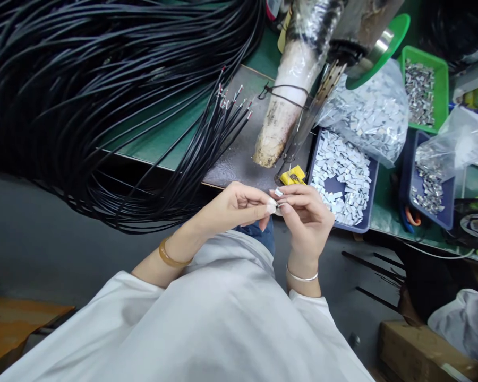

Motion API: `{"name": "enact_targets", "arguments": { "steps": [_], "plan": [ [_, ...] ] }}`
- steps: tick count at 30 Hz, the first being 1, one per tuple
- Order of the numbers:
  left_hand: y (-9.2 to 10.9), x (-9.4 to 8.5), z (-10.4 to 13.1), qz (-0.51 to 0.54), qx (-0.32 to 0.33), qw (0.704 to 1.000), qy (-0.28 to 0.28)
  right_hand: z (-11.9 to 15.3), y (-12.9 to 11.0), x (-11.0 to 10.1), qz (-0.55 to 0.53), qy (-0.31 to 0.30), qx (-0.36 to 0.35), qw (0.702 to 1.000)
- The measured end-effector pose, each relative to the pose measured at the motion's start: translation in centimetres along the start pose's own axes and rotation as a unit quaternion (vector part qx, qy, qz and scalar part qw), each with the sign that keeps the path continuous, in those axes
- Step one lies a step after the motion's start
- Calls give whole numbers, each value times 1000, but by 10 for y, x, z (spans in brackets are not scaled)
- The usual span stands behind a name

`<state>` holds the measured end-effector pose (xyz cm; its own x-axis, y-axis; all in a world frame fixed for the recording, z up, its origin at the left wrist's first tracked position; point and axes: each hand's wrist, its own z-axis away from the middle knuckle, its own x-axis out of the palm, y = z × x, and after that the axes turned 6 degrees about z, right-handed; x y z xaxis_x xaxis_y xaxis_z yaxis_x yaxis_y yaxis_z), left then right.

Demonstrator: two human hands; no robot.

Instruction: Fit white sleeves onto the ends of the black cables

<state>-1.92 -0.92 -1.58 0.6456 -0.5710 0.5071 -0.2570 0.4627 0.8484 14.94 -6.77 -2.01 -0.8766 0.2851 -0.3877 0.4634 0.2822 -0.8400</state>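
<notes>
My left hand (245,206) is closed in a pinch in front of the table edge, with white coverings on its fingertips. My right hand (308,212) meets it there, fingertips nearly touching. A small silvery-white piece (278,192) shows at my right fingertips. Something small and dark sits between the two hands, too hidden to name. Right of my right hand, a blue tray (362,229) holds many similar flat pieces. Black cables (199,143) with stripped red and white wire ends lie to the left of my hands.
A plastic-wrapped post (290,85) and a metal bar (318,103) rise behind my hands, beside a yellow object (292,175). Farther right are a bag of pieces (376,114), a green bin (442,90) and another blue tray (446,212). A cardboard box (414,350) stands below.
</notes>
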Motion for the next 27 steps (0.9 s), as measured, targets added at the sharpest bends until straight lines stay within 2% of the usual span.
{"name": "enact_targets", "arguments": {
  "steps": [2, 3, 6, 9, 11, 14, 16, 22, 24, 27],
  "plan": [
    [-2, -3, 0, 19, 20, 1000, -6, -2, 3, 1, -91, -37, 42, 994],
    [-4, -3, -1, 23, 37, 999, 6, -3, 4, 1, -112, -36, 54, 992],
    [-8, -2, -2, 9, 89, 992, 86, -3, 3, 4, -75, 37, 56, 995],
    [-8, 0, -1, -15, 105, 983, 150, 0, -3, 5, 51, 108, -22, 993],
    [-7, 2, 0, -23, 107, 982, 152, 1, -5, 6, 125, 127, -95, 979],
    [-7, 3, 0, -26, 117, 983, 140, 3, -5, 8, 174, 127, -166, 962],
    [-7, 4, -2, -28, 118, 981, 149, 4, -4, 9, 170, 124, -169, 963],
    [-6, 7, -8, -28, 132, 968, 209, 4, 3, 10, 76, 105, -56, 990],
    [-4, 8, -10, -26, 128, 967, 217, 4, 5, 10, 102, 95, -73, 988],
    [-1, 10, -11, -27, 123, 965, 229, 4, 7, 10, 171, 98, -140, 970]
  ]
}}
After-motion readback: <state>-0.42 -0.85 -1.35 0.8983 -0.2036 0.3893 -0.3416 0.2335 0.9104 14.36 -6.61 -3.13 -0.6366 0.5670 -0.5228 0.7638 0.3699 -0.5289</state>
